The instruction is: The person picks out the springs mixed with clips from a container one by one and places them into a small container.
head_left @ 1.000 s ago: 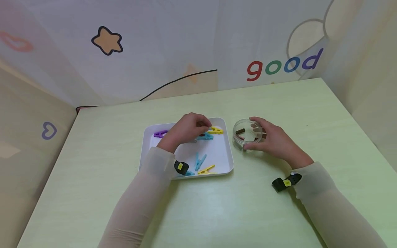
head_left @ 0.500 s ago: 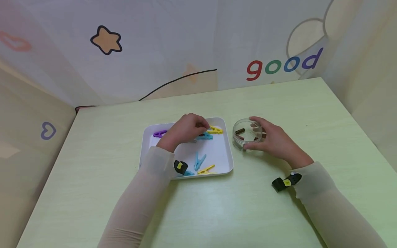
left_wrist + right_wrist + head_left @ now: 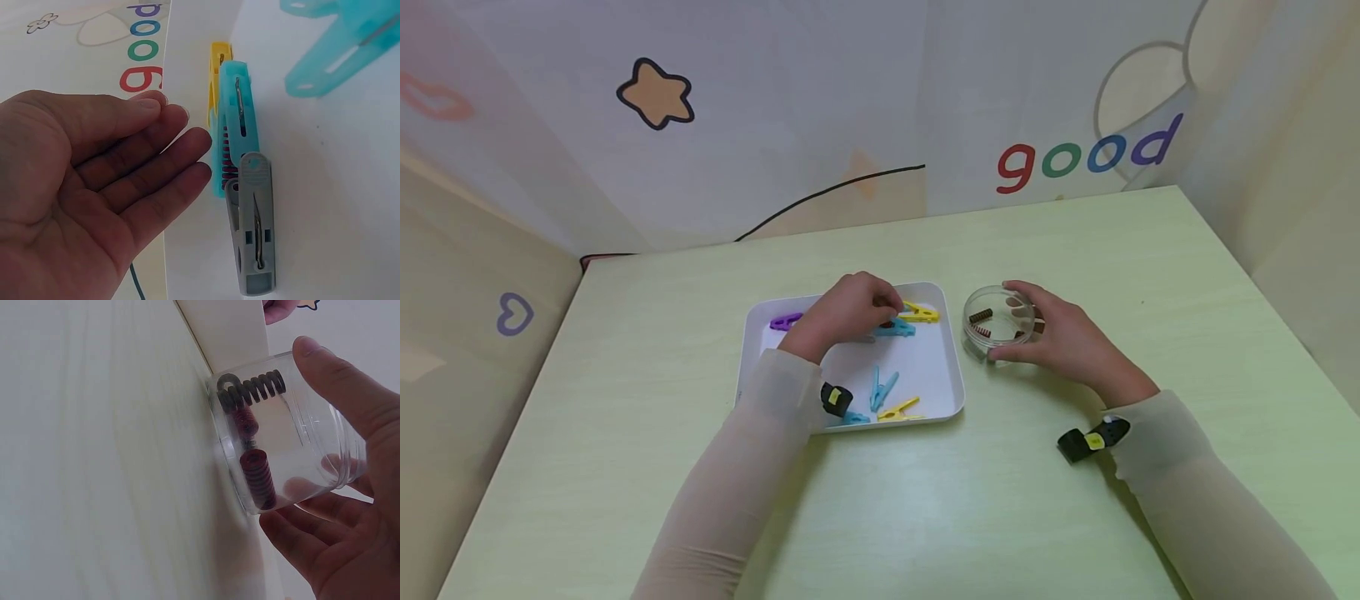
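My left hand (image 3: 848, 310) is above the white tray (image 3: 951, 392), its fingers gently bent and the thumb tip against the index finger; nothing shows between them. Beside its fingertips in the left wrist view lie a teal clothespin (image 3: 240, 106), a grey clothespin (image 3: 256, 231) and a yellow clothespin (image 3: 219, 56). A dark red coil spring (image 3: 227, 153) shows along the teal one. With thumb and fingers spread around it, my right hand (image 3: 1067, 337) holds a clear round jar (image 3: 294, 425) on the table. Inside lie a dark spring (image 3: 253, 389) and red springs (image 3: 258, 481).
The tray also bears a purple clothespin (image 3: 786, 322), a spread teal clothespin (image 3: 882, 392) and a yellow clothespin (image 3: 898, 410) by the near rim. A printed curtain (image 3: 820, 108) hangs behind the table (image 3: 970, 508).
Both hands stay nearly where they were. The left hand has pulled very slightly back from the yellow clothespin; the jar has not moved. The head view has shifted a little.
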Tool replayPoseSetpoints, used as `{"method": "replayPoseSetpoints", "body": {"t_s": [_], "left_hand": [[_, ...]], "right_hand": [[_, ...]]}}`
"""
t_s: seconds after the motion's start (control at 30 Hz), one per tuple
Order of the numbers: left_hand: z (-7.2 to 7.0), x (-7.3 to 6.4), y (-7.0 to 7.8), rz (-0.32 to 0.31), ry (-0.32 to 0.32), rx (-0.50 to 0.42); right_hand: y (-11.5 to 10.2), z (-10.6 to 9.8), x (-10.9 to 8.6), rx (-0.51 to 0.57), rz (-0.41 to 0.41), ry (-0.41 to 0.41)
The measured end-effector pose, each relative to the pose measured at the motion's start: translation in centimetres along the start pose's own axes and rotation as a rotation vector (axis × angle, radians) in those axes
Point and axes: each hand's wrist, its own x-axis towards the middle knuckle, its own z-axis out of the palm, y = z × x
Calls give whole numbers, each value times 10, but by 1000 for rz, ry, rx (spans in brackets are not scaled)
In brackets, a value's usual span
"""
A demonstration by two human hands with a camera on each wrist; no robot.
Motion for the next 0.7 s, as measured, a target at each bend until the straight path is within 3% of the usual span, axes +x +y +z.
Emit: {"method": "replayPoseSetpoints", "body": {"t_s": [0.7], "left_hand": [[2, 1, -5, -12, 17, 42]], "right_hand": [[-3, -1, -1, -4, 2, 0]]}}
